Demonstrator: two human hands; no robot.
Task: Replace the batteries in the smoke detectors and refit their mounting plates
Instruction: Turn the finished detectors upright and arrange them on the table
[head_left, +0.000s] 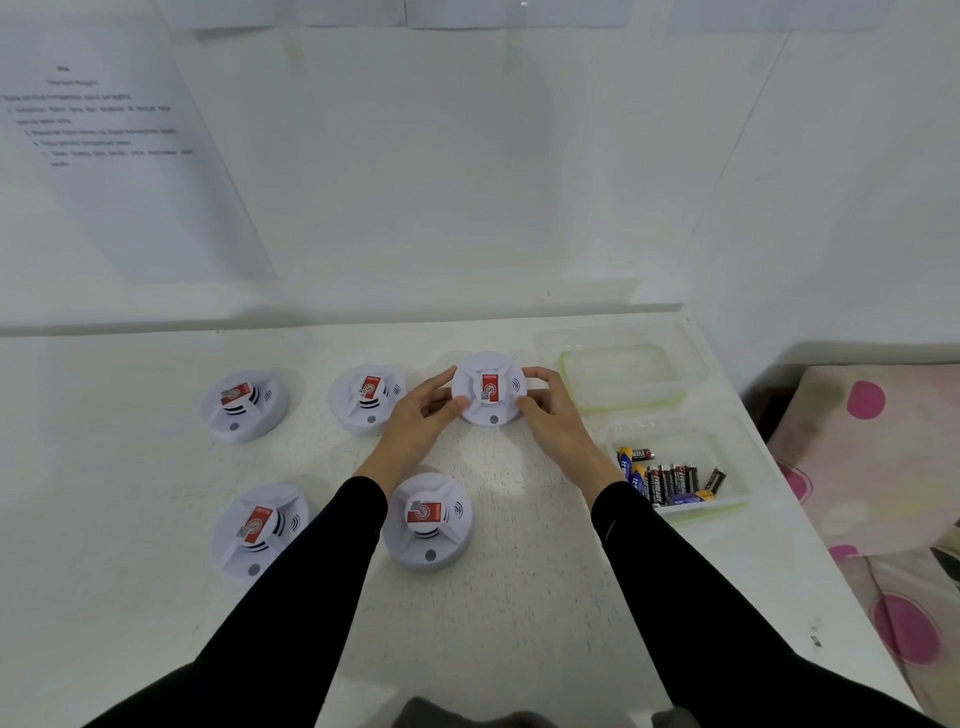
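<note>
Head view is leaving a good deal unclear. The undersides of all the detectors are facing away, so no mounting plate is showing. I cannot tell whether the far-right detector (488, 389) is resting on the white table (519, 623) or hanging just above it. The left hand (421, 415) is gripping that detector's left edge, thumb and fingers curling round the rim. The right hand (556, 415) is gripping the right edge the same way. Both black sleeves (322, 597) are running off the bottom edge. A printed sheet (104, 130) is hanging on the left wall, its text too blurred to read.

Five detectors are showing in all, each round and white with a red label on top. Three are making up the far row: the far-left detector (244, 405), the middle detector (366, 397) just beside the left hand, and the gripped one. Two are sitting nearer: the near-left detector (260, 530) and the near-middle detector (428, 519), which is lying between the forearms.

Two clear tubs are standing at the right. The far tub (571, 364) is sitting just beside the right hand. The near tub (737, 488) is holding batteries (670, 480) that are overlapping, perhaps eight. A pink-dotted cloth (872, 467) is being cut off at the right.
</note>
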